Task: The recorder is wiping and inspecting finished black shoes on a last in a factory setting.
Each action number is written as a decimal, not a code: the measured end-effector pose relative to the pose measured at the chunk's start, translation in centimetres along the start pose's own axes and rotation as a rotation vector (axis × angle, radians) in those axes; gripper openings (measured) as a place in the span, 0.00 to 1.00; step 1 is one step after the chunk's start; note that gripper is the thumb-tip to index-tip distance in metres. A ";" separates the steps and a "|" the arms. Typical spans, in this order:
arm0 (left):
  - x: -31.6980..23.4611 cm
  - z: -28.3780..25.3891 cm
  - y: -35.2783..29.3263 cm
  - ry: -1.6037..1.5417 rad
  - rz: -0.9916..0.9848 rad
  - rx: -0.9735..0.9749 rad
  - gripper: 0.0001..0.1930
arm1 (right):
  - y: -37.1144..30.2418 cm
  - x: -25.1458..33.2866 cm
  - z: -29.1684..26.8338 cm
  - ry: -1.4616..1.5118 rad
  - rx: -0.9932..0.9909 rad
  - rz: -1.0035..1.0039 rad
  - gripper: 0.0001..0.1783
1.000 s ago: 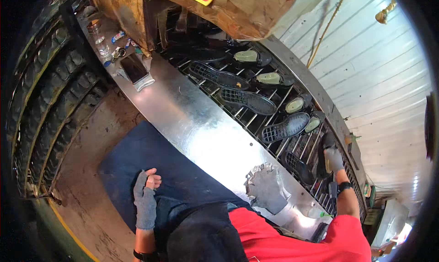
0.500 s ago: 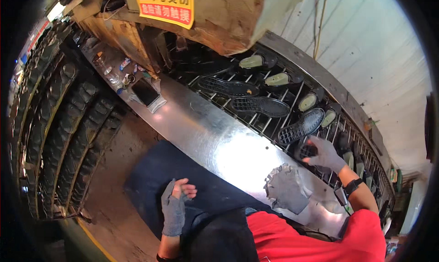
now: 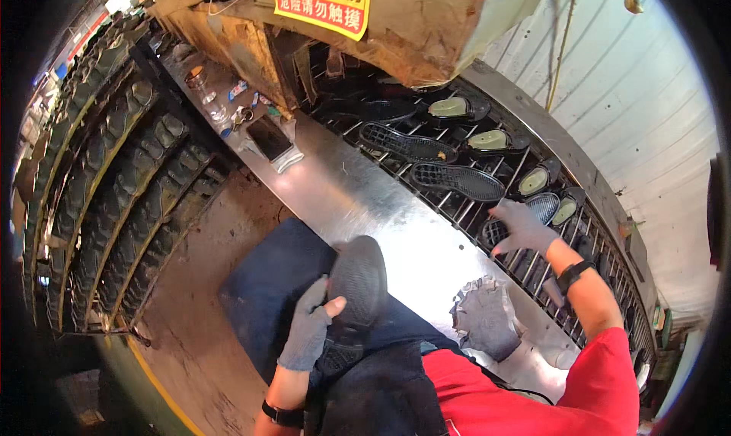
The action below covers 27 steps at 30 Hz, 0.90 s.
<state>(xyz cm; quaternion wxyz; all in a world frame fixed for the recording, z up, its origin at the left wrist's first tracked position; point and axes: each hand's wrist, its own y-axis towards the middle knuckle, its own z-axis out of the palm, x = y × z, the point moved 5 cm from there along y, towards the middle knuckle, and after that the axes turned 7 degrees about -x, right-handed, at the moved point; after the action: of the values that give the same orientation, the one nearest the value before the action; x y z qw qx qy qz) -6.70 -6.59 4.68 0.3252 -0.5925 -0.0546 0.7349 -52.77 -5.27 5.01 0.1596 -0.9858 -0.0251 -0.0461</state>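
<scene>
Over my lap, my left hand point(image 3: 308, 325) in a grey fingerless glove is closed on a black shoe sole point(image 3: 362, 280). Its patterned face shows, with one end pointing up and away. My right hand point(image 3: 525, 226), gloved the same way, reaches onto the barred rack, thumb and fingers astride another black sole point(image 3: 544, 206). The hand covers the middle of that sole. Farther along the rack lie two black soles, one with a honeycomb-patterned sole point(image 3: 457, 182) nearest my right hand and a longer sole point(image 3: 407, 142) beyond it.
A steel ledge point(image 3: 343, 188) runs between me and the rack point(image 3: 476, 156). On it lie a grey ragged cloth point(image 3: 487, 318) and a phone point(image 3: 269, 137). Black uppers with pale insoles point(image 3: 487, 140) line the rack's far side. Shelves of dark shoe forms point(image 3: 122, 185) stand left.
A black sole is now in my left hand, which held nothing before. My right hand has moved to another sole, farther along the rack. The view has shifted slightly.
</scene>
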 end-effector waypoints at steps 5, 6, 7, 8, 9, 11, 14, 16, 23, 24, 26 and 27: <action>-3.7 -4.0 -4.8 0.212 0.419 -0.590 0.22 | -0.9 0.8 -0.3 -0.095 -0.259 -0.129 0.29; -4.5 -4.2 -5.5 0.447 0.520 -0.700 0.22 | -0.6 2.7 -0.7 -0.075 -0.240 -0.133 0.29; -4.5 -3.6 -5.4 0.672 0.559 -0.654 0.23 | -0.1 4.6 -1.3 0.010 -0.266 -0.109 0.28; -4.6 -3.0 -5.5 0.920 0.623 -0.638 0.23 | 0.5 6.9 -2.0 0.112 -0.342 -0.141 0.28; -4.0 -2.3 -4.7 0.963 0.636 -0.503 0.25 | 1.7 8.6 -2.0 0.381 -0.229 -0.150 0.28; -2.4 -2.0 -3.3 0.927 0.488 -0.418 0.24 | 4.2 11.6 -1.4 0.787 -0.038 -0.183 0.29; -1.4 -2.5 -2.5 0.901 0.525 -0.487 0.22 | 7.3 13.3 0.5 0.767 -0.141 -0.217 0.35; -1.1 -3.9 -3.1 0.904 0.586 -0.643 0.28 | 7.1 10.8 1.8 0.707 -0.355 -0.086 0.41; 3.8 -8.0 -3.0 0.309 0.079 -0.690 0.35 | -7.1 -14.5 4.0 0.092 -1.101 1.044 0.53; 4.0 -8.0 -2.9 0.292 0.040 -0.733 0.35 | -9.5 -18.4 6.0 0.182 -0.989 1.273 0.55; 3.4 -7.6 -2.4 0.347 0.041 -0.742 0.30 | -10.6 -24.2 10.9 1.122 -1.076 1.214 0.46; 3.1 -7.2 -2.2 0.216 0.054 -0.689 0.27 | -10.2 -25.8 12.5 1.273 -0.880 1.054 0.44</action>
<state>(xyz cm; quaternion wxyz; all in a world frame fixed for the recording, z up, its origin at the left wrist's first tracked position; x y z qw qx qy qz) 0.49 -5.42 1.00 0.0907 -0.7427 -0.2489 0.6150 -78.04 7.45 -6.13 -0.2440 -0.6312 0.5366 -0.5041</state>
